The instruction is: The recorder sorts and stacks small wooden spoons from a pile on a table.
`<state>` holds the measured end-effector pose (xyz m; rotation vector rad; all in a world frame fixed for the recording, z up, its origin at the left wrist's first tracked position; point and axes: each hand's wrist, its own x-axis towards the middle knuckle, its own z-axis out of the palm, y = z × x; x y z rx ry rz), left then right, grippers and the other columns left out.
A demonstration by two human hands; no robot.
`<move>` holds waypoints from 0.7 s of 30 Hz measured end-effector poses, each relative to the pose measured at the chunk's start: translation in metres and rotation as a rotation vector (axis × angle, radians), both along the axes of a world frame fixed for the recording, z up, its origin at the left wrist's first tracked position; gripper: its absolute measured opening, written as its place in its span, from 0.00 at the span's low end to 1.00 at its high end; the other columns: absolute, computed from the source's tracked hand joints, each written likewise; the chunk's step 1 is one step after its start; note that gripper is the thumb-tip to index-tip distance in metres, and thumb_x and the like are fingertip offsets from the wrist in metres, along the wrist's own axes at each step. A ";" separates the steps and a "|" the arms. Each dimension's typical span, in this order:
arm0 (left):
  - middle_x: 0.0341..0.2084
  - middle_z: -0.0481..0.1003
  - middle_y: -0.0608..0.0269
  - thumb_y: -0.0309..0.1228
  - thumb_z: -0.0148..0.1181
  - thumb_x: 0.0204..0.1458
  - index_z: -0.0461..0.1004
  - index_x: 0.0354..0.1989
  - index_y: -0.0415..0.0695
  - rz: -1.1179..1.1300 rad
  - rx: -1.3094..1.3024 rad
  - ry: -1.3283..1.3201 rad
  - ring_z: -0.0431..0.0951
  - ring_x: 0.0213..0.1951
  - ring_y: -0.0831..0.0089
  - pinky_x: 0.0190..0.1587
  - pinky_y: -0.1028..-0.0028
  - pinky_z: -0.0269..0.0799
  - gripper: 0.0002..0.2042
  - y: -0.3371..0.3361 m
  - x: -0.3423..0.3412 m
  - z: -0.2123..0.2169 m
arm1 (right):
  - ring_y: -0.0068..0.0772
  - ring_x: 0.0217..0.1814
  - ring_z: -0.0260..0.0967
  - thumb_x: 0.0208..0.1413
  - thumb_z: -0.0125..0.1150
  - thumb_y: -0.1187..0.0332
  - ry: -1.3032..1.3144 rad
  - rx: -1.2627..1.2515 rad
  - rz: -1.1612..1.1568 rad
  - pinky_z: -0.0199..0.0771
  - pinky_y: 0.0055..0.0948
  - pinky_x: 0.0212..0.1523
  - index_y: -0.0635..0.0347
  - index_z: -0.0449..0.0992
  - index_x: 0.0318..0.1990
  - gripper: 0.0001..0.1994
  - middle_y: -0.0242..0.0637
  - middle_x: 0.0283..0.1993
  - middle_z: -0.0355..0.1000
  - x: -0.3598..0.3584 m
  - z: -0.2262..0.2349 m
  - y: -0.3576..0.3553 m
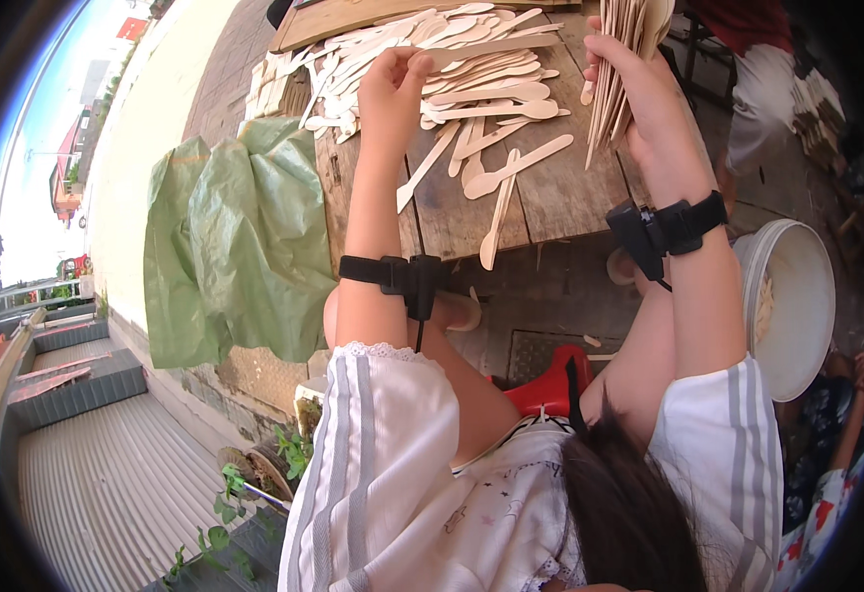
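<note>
Left hand (393, 84): pinches one wooden spoon (491, 46) at the pile (452, 79), top centre | Right hand (634, 89): closed around your gathered bundle (621, 59), upper right | Progress: bundle sizeable, yet most spoons lie loose on the tabletop (560, 192); much sorting left, I judge.

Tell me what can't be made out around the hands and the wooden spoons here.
- Top of the spoon bundle in the right hand: cut off by the head view's upper edge.
- Left hand fingers: curled over one spoon; the grip point is hidden.
- White bucket contents: dim, bent near the rim.
- Spoon pile: too overlapped to count.
</note>
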<state>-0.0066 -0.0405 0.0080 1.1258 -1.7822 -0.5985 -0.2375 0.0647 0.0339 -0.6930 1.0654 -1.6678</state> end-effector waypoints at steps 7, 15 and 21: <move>0.31 0.77 0.67 0.31 0.59 0.54 0.76 0.40 0.39 -0.520 0.261 -0.005 0.73 0.35 0.82 0.40 0.80 0.68 0.09 0.022 -0.004 0.027 | 0.17 0.29 0.66 0.48 0.62 0.66 0.871 0.054 -0.022 0.67 0.20 0.30 0.62 0.74 0.46 0.17 0.33 0.35 0.75 -0.004 -0.003 0.000; 0.32 0.76 0.66 0.29 0.60 0.53 0.71 0.43 0.38 -0.573 0.307 0.037 0.74 0.35 0.80 0.43 0.79 0.72 0.11 0.034 -0.011 0.019 | 0.19 0.33 0.70 0.48 0.63 0.62 0.575 0.159 0.485 0.71 0.22 0.35 0.62 0.71 0.48 0.21 0.32 0.32 0.75 0.032 0.010 0.009; 0.37 0.71 0.67 0.30 0.64 0.48 0.67 0.44 0.42 -0.372 0.060 0.156 0.69 0.32 0.79 0.38 0.77 0.69 0.16 0.035 -0.033 0.009 | 0.17 0.28 0.70 0.50 0.64 0.62 0.353 0.153 0.438 0.70 0.17 0.29 0.61 0.72 0.41 0.16 0.27 0.24 0.71 0.037 -0.001 0.007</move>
